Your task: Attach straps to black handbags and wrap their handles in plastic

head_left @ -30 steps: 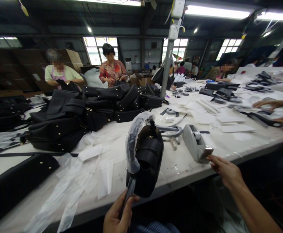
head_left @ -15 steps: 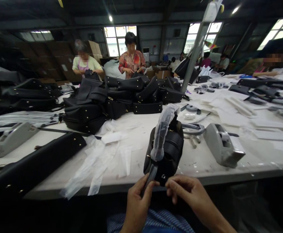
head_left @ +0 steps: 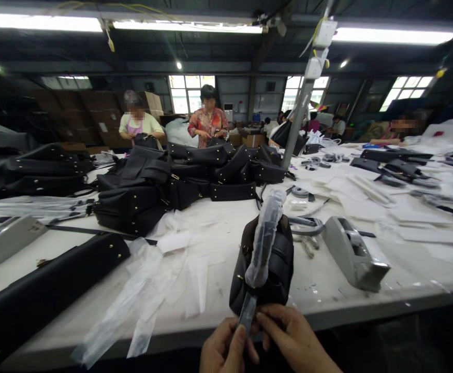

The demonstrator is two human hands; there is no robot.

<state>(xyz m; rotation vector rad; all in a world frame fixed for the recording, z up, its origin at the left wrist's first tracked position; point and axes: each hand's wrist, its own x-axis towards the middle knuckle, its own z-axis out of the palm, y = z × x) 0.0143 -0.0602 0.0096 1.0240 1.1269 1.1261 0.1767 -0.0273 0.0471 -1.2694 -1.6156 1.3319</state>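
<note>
A black handbag (head_left: 282,259) stands on the near part of the table, end toward me. Its arched handle (head_left: 265,241) is wrapped in crinkled translucent film. Below the wrapping a strap (head_left: 248,309), glossy as if under clear film, runs down toward me. My left hand (head_left: 224,344) pinches this strap's lower end between thumb and fingers. Close beside it, at the bag's near end, is my right hand (head_left: 288,334), thumb and fingers pressed together. Whatever lies between those fingertips is too small or hidden to name.
Grey tape dispensers stand at right (head_left: 356,254) and left (head_left: 11,241). Translucent film strips (head_left: 144,290) lie left of the bag, beside another black bag (head_left: 55,280). Black bags (head_left: 133,202) are heaped behind, before a metal post (head_left: 298,116). Two co-workers (head_left: 207,124) stand across.
The view has tilted upward, so the table sits lower in the picture. My right hand has come in closer to the strap and my left hand, which still grips the strap.
</note>
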